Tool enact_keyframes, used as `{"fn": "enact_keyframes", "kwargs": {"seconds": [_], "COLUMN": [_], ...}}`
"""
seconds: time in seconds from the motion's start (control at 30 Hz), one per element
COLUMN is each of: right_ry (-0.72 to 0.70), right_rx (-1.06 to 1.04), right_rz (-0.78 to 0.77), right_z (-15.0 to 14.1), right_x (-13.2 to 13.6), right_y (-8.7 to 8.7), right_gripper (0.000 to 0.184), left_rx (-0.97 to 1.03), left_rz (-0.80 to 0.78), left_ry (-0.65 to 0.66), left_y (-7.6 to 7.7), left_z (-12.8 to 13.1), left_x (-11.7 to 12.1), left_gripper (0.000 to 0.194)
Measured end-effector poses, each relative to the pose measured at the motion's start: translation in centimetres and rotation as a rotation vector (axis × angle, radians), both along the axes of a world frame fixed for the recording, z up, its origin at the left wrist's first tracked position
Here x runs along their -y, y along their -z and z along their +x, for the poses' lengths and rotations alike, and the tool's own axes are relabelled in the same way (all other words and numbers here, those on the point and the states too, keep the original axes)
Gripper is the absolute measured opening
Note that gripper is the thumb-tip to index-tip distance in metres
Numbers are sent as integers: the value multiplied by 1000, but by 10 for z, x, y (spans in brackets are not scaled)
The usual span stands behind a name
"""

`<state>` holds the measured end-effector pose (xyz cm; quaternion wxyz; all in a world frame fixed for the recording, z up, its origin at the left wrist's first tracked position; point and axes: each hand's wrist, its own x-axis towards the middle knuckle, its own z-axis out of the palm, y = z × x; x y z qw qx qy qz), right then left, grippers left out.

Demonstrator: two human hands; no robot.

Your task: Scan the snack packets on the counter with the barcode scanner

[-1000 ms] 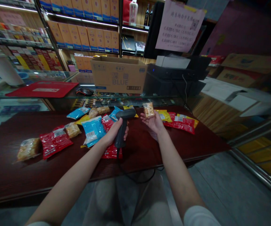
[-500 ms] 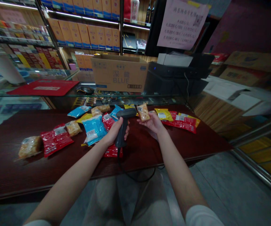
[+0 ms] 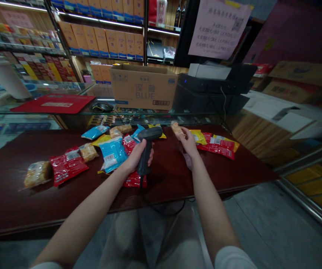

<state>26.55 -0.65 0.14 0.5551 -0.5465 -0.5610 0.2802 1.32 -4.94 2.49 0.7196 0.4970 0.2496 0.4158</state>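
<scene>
My left hand (image 3: 135, 157) is wrapped round the handle of a dark grey barcode scanner (image 3: 147, 144), held upright over the dark red table (image 3: 177, 175) with its head pointing right. My right hand (image 3: 188, 141) pinches a small clear packet of tan snacks (image 3: 176, 129) by one end, just right of the scanner's head and turned edge-on. Blue, red and yellow snack packets lie scattered on the table: a large blue one (image 3: 112, 153) beside my left wrist, a red one (image 3: 68, 166) further left.
A pile of yellow and red packets (image 3: 216, 144) lies right of my right hand. Behind the table stands a glass counter (image 3: 65, 112) bearing a cardboard box (image 3: 144, 86), a red mat (image 3: 53, 103) and a black printer (image 3: 213, 87). Shelves of boxed goods fill the back.
My right hand has turned palm-down and swung the tan snack packet from face-up to edge-on, slightly away from the scanner's head. The scanner stays in place.
</scene>
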Motion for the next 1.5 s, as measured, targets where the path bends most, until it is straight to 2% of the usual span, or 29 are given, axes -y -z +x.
{"fn": "enact_keyframes", "kwargs": {"seconds": [0.07, 0.13, 0.2, 0.27, 0.33, 0.4, 0.5, 0.57, 0.6, 0.67, 0.73, 0.8, 0.87, 0.97, 1.1, 1.2, 1.4, 1.5], "right_ry": [353, 581, 691, 728, 705, 593, 233, 2, -56, -42, 52, 115, 107, 62, 122, 154, 85, -22], "right_rx": [306, 508, 599, 630, 639, 643, 582, 472, 407, 286, 205, 189, 187, 105, 20, -55, -117, -279], "right_rz": [76, 64, 42, 47, 90, 137, 116, 22, -34, -114, -168, -240, -308, -254, 5, 132, 107, 36], "right_z": [9, 19, 26, 29, 24, 13, -17, -38, -48, -62, -67, -63, -52, -25, 9, 19, 3, -3], "right_x": [3, 5, 5, 3, -1, -7, -25, -41, -49, -66, -79, -88, -89, -77, -40, -16, -3, -2], "right_y": [-2, -1, 4, 8, 10, 10, 12, 17, 21, 28, 34, 36, 36, 34, 37, 39, 34, 29], "right_gripper": [51, 47, 41, 42, 47, 48, 49, 60, 67, 72, 68, 64, 63, 66, 80, 83, 60, 63], "left_rx": [-20, -48, -60, -39, -18, -27, -51, -53, -55, -68, -89, -103, -98, -71, -36, -74, -155, -155], "left_rz": [-4, -13, -26, -28, -17, -13, -30, -25, -18, -5, -3, -8, -12, -13, -10, -19, 40, 47], "left_ry": [-12, -22, -45, -91, -142, -184, -259, -299, -309, -311, -312, -308, -299, -277, -223, -129, -74, -73], "left_y": [-3, -5, -7, -8, -10, -11, -11, -10, -9, -8, -6, -6, -6, -8, -8, -6, -2, -2], "left_z": [-3, -6, -9, -12, -14, -17, -20, -22, -22, -23, -24, -23, -22, -18, -12, -7, 0, 0], "left_x": [-1, -3, -5, -8, -11, -13, -17, -19, -19, -21, -22, -22, -22, -19, -14, -11, -4, -1], "left_gripper": [65, 67, 67, 64, 62, 62, 62, 60, 59, 59, 60, 61, 61, 61, 61, 66, 71, 71]}}
